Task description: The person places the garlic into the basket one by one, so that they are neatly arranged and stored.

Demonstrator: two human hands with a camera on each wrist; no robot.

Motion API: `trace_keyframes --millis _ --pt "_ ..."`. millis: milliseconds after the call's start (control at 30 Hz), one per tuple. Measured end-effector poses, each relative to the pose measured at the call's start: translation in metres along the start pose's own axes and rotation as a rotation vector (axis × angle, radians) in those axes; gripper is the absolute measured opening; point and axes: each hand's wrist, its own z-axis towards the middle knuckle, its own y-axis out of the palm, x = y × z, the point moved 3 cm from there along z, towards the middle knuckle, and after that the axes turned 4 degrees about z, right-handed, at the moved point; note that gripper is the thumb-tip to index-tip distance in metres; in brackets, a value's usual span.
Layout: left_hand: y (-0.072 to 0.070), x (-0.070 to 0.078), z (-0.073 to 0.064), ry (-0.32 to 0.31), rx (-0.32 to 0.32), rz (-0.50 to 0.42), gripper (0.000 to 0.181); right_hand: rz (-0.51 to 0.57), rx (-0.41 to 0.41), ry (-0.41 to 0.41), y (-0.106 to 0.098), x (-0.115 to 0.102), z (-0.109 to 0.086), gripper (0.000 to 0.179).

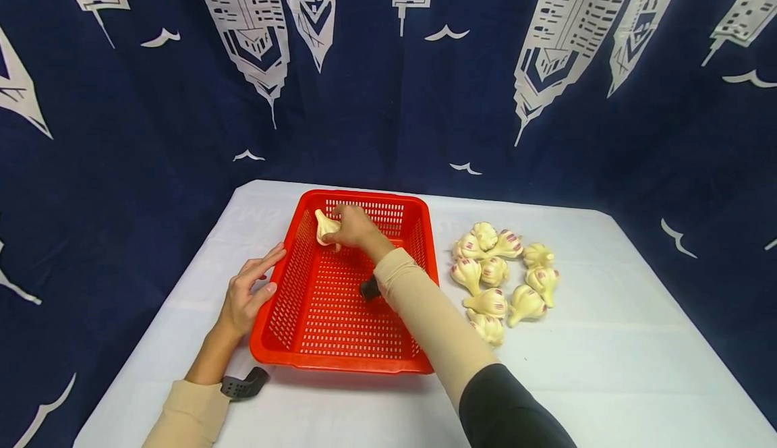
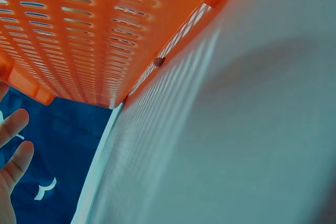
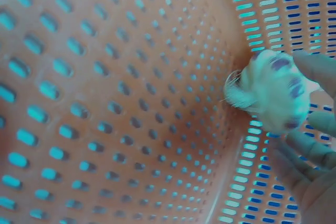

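Inside the red plastic basket [image 1: 340,320], my right hand [image 1: 355,227] holds a garlic bulb [image 1: 324,225] near the far left corner. The right wrist view shows this purple-marked bulb [image 3: 278,93] between the thumb and fingers [image 3: 310,150], its roots close to the basket's perforated surface. On the basket's left side, my left hand [image 1: 245,296] rests with fingers extended and fingertips right at the rim. From below, the left wrist view catches the slotted basket wall [image 2: 79,40] and part of the left hand [image 2: 16,150].
Several garlic bulbs [image 1: 485,303] lie grouped on the white-covered table [image 1: 607,340], right of the basket. A dark blue printed curtain [image 1: 388,110] hangs behind the table. Dark wrist straps [image 1: 245,385] show at both wrists.
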Motion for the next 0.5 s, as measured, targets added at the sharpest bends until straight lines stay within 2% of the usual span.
trace_keyframes --millis 167,300,500 --pt "0.002 0.0 -0.001 -0.004 -0.009 -0.002 0.053 -0.026 -0.017 0.005 -0.006 -0.003 -0.001 0.059" --pt "0.002 0.0 -0.001 -0.005 -0.009 -0.005 0.052 -0.073 0.017 -0.031 -0.02 -0.009 -0.002 0.059" --pt "0.0 0.001 0.0 -0.002 -0.008 -0.004 0.053 -0.051 0.067 -0.064 -0.043 -0.02 -0.007 0.059"
